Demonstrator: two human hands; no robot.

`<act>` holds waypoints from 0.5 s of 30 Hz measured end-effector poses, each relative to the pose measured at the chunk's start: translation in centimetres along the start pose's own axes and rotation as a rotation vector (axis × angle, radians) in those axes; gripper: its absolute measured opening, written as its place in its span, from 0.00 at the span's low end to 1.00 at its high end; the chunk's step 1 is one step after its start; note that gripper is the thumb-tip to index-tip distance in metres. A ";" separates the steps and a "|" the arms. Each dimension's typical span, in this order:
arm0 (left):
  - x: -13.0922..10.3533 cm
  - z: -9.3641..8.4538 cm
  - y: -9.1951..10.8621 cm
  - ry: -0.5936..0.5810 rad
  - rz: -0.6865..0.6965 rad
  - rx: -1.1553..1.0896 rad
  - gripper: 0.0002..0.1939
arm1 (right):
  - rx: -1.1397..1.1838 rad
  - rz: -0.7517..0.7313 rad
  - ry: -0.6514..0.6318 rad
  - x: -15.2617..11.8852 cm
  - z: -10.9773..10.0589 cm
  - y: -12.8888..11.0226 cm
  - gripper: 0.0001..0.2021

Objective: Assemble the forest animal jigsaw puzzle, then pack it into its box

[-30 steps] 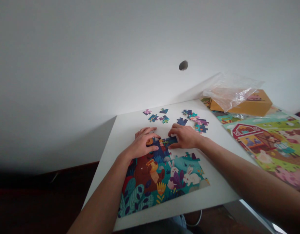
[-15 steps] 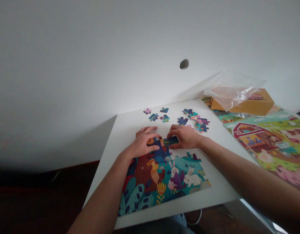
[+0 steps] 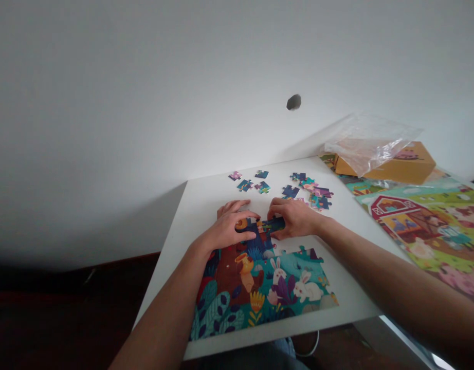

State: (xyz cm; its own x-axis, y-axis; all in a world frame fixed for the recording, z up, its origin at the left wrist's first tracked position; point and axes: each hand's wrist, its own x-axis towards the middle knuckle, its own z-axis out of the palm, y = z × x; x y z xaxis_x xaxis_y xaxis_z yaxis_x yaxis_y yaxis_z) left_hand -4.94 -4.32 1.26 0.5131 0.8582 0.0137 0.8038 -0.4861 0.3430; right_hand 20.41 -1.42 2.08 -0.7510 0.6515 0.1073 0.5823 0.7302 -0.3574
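1. Lying flat on the white table (image 3: 352, 288), partly joined puzzle (image 3: 260, 288); clock directions read from its middle.
2. At 11 o'clock, left hand (image 3: 229, 226) spread over its edge, thumb apart from fingers.
3. At 1 o'clock, right hand (image 3: 296, 218) pinching a dark blue piece (image 3: 277, 224); cannot tell if fully seated.
4. At 12 o'clock, 4 loose pieces (image 3: 245, 185); at 1 o'clock, a cluster (image 3: 317, 195).
5. Probably light, stiff card, weak at the tabs; grip single pieces by opposite edges, slide joined parts flat.
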 end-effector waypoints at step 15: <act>-0.1 0.9 -0.8 0.056 -0.013 -0.063 0.43 | 0.119 -0.014 0.282 1.2 2.1 0.3 0.20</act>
State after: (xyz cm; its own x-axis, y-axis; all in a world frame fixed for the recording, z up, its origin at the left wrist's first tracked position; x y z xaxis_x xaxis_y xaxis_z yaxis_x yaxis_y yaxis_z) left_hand -5.36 -4.22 0.18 0.4840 0.8729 0.0609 0.7885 -0.4653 0.4023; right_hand 19.01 -0.85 0.16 -0.6329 0.6852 0.3604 0.5196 0.7210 -0.4584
